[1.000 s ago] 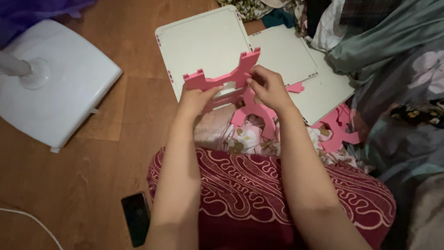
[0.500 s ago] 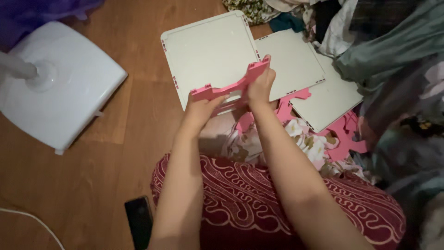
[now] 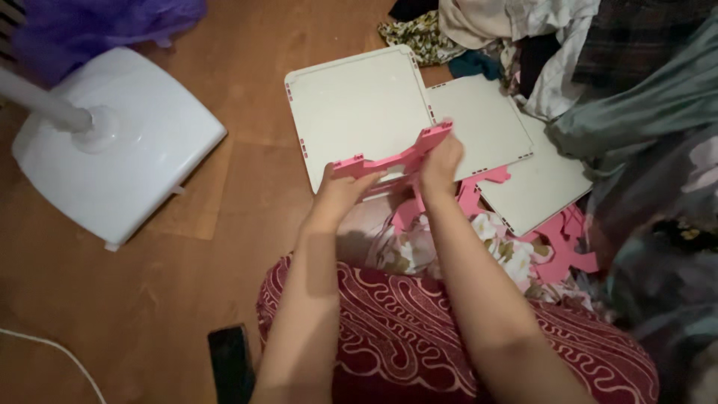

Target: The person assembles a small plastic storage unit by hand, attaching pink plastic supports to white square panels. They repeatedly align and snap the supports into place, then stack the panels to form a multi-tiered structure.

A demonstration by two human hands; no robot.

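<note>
Gripping a pink notched plastic bracket (image 3: 396,158), my left hand (image 3: 338,196) and right hand (image 3: 439,163) clamped on its ends, white square panels (image 3: 359,105) beneath.

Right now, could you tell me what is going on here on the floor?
A person sitting on the wooden floor holds a pink plastic connector piece with both hands: the left hand at its lower end, the right hand at its upper end. White square panels lie just beyond, with more pink pieces to the right.
</note>
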